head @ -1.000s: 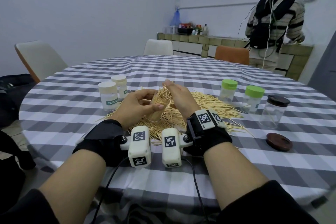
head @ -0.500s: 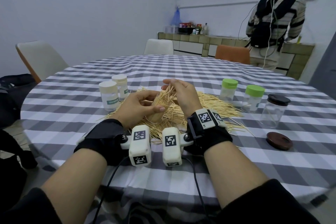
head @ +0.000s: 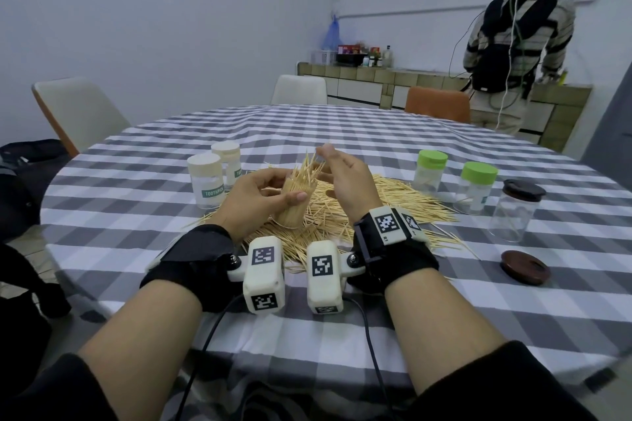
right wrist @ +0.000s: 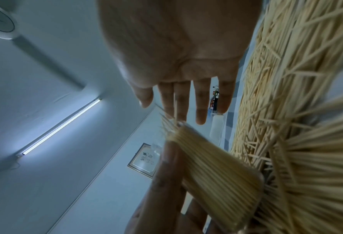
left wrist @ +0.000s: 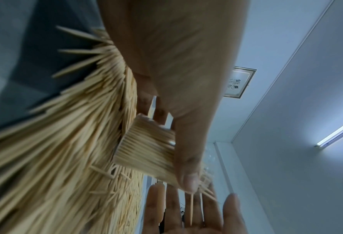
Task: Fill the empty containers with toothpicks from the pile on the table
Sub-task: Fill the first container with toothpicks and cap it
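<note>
We hold a small clear container [head: 290, 205] packed with upright toothpicks in our left hand [head: 254, 202], thumb and fingers wrapped round its wall, just above the pile of toothpicks [head: 383, 205] on the checked table [head: 342, 335]. A second ago our right hand [head: 345, 181] was down against the bristling tops of the picks; now it has lifted clear and sits just beside the container, slightly above its mouth. Thumb and forefinger meet at the top of the hand, and the wrist views show one toothpick [right wrist: 175, 107] lying along the fingers [right wrist: 201, 101], whose other digits are loosely extended. So we judge the hand is pinching a single stray pick, drawn out of or about to be fed into the bundle.

Several picks [head: 313, 164] stand proud and splayed above the rest, so this container looks close to full but not yet tidy. The likely next need is to slot the held pick in and press the uneven ends level.

Two cream-lidded containers [head: 205, 181] marked TOOTHPICK stand to the left. Two green-lidded containers [head: 477, 191] stand to the right; they look nearly empty. A clear jar [head: 513, 212] with a dark lid stands farther right, near a loose dark lid [head: 525, 267]. Much of the pile remains, so the task seems well short of done.
</note>
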